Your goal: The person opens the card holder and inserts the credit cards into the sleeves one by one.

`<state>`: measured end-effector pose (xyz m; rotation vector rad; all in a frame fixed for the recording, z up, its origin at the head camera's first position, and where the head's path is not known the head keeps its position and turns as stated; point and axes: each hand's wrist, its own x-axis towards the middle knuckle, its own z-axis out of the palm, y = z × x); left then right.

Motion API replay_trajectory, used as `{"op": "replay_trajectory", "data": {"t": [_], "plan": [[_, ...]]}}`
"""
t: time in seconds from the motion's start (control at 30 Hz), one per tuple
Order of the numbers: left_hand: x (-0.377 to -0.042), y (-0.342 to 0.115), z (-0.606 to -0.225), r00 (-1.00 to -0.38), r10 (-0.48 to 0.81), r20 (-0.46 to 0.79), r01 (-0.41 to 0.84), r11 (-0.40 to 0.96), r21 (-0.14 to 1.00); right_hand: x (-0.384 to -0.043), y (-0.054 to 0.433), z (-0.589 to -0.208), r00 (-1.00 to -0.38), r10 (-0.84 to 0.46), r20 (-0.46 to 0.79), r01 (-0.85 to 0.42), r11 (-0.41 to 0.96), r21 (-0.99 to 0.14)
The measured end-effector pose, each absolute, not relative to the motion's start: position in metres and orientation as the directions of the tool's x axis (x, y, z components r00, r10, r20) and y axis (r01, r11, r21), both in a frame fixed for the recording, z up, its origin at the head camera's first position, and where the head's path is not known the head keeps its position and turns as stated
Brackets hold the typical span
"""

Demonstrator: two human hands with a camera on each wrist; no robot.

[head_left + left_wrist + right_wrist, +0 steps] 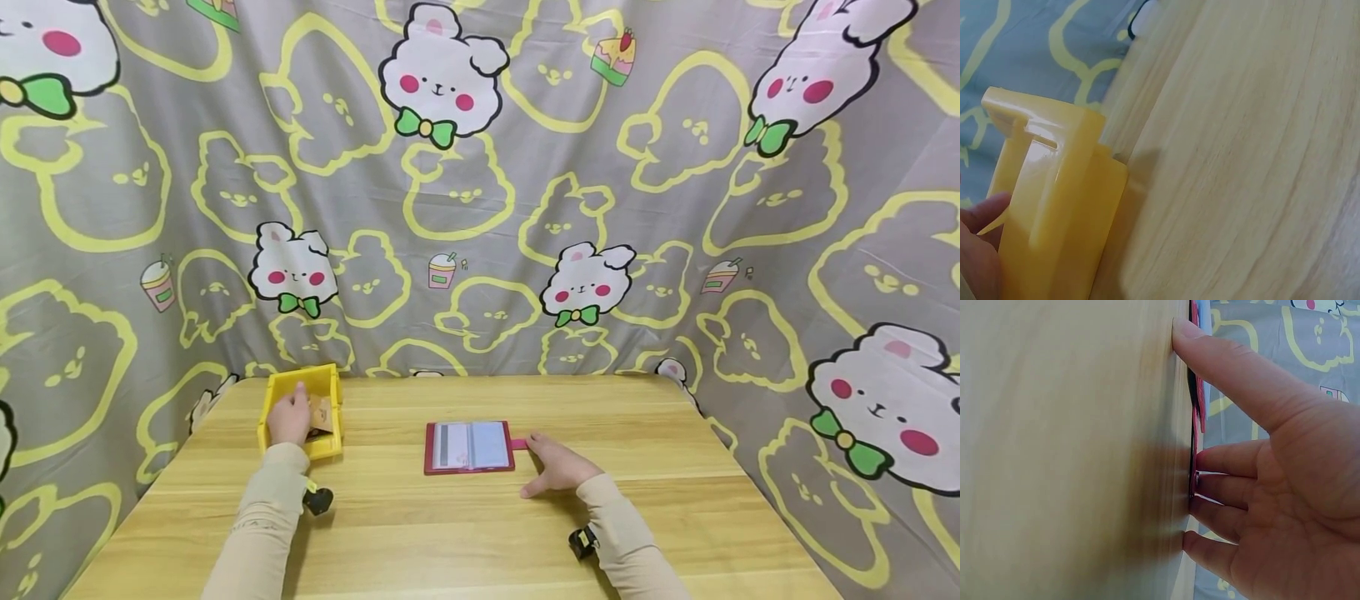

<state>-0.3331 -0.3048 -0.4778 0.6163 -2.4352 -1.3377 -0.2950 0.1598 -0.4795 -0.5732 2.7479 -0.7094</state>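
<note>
In the head view my left hand (289, 417) reaches inside a yellow plastic bin (336, 417) at the table's far left. Beside its fingers lie brownish card-like pieces (321, 415); most of the fingers are hidden, so I cannot tell whether they grip one. The left wrist view shows the bin's outer wall (1066, 219) with part of the hand (982, 250) behind it. A red card holder (470, 447) lies spread flat at mid-table, showing clear sleeves. My right hand (558, 467) rests at its right, fingertips on the pink strap (520, 444), thumb (1235, 369) spread apart.
The wooden table (420, 542) ends at a grey patterned curtain (465, 225) that hangs behind it and along both sides. A small black device (318, 500) is strapped at the left wrist, and another (582, 542) at the right.
</note>
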Motion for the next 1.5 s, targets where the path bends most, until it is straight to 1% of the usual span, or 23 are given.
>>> {"op": "replay_trajectory", "data": {"t": [0.23, 0.4, 0.5, 0.63, 0.87, 1.13, 1.3, 1.5], "plan": [[-0.333, -0.308, -0.476, -0.888, -0.459, -0.012, -0.266, 0.492, 0.829, -0.298, 0.16, -0.482, -0.89, -0.433, -0.143, -0.312, 0.807, -0.501], [-0.334, -0.308, -0.474, -0.887, -0.461, -0.029, -0.283, 0.494, 0.822, -0.297, 0.159, -0.48, -0.885, -0.444, -0.138, -0.321, 0.798, -0.51], [-0.335, -0.308, -0.474, -0.884, -0.467, -0.033, -0.275, 0.461, 0.843, -0.297, 0.16, -0.479, -0.882, -0.452, -0.137, -0.332, 0.8, -0.5], [-0.336, -0.309, -0.474, -0.87, -0.494, -0.002, -0.239, 0.418, 0.877, -0.296, 0.16, -0.479, -0.883, -0.453, -0.126, -0.339, 0.799, -0.496], [-0.334, -0.31, -0.467, -0.841, -0.532, 0.094, -0.154, 0.403, 0.902, -0.297, 0.16, -0.48, -0.885, -0.452, -0.11, -0.346, 0.797, -0.495], [-0.325, -0.304, -0.441, -0.831, -0.549, 0.086, -0.075, 0.263, 0.962, -0.297, 0.161, -0.481, -0.887, -0.446, -0.122, -0.335, 0.801, -0.496], [-0.32, -0.292, -0.421, -0.842, -0.532, 0.09, -0.04, 0.227, 0.973, -0.297, 0.16, -0.482, -0.889, -0.44, -0.125, -0.327, 0.802, -0.5], [-0.316, -0.272, -0.407, -0.878, -0.459, 0.137, 0.028, 0.237, 0.971, -0.297, 0.16, -0.481, -0.888, -0.441, -0.127, -0.328, 0.803, -0.497]]}}
